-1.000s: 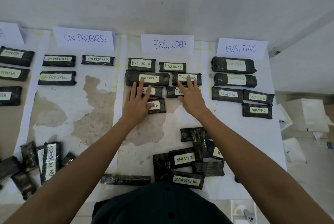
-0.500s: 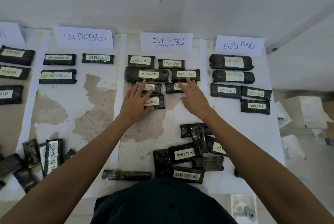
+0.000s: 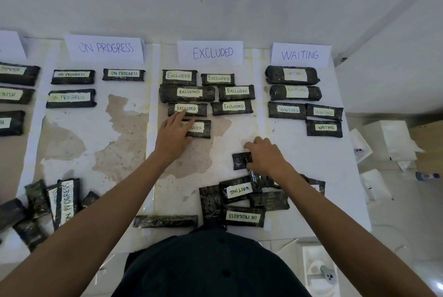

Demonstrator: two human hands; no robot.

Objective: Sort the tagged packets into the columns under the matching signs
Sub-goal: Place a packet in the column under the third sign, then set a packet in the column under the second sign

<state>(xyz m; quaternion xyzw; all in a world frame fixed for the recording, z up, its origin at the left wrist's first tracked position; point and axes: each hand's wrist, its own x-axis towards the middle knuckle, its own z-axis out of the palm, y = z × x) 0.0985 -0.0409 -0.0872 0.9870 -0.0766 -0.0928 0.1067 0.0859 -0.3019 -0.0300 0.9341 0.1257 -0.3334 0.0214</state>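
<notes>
Paper signs ON PROGRESS [image 3: 105, 48], EXCLUDED [image 3: 211, 52] and WAITING [image 3: 300, 54] stand along the wall, with dark tagged packets in columns below them. My left hand [image 3: 173, 134] rests flat on the lowest EXCLUDED packet [image 3: 199, 128], fingertips touching the one above [image 3: 191, 109]. My right hand [image 3: 266, 155] lies over a dark packet [image 3: 241, 161] at the top of the unsorted pile; its fingers curl down onto it. The pile holds a WAITING packet [image 3: 237, 190] and an ON PROGRESS packet [image 3: 242, 217].
A second unsorted heap [image 3: 48, 203] lies at the near left, one tagged ON PROGRESS. A bare packet [image 3: 165, 221] lies at the near edge. FINISH packets [image 3: 16, 76] fill the far left. White boxes [image 3: 388, 140] sit beyond the table's right edge.
My right hand left the EXCLUDED column and came back toward me onto the unsorted pile. My left hand stayed on the lowest EXCLUDED packet.
</notes>
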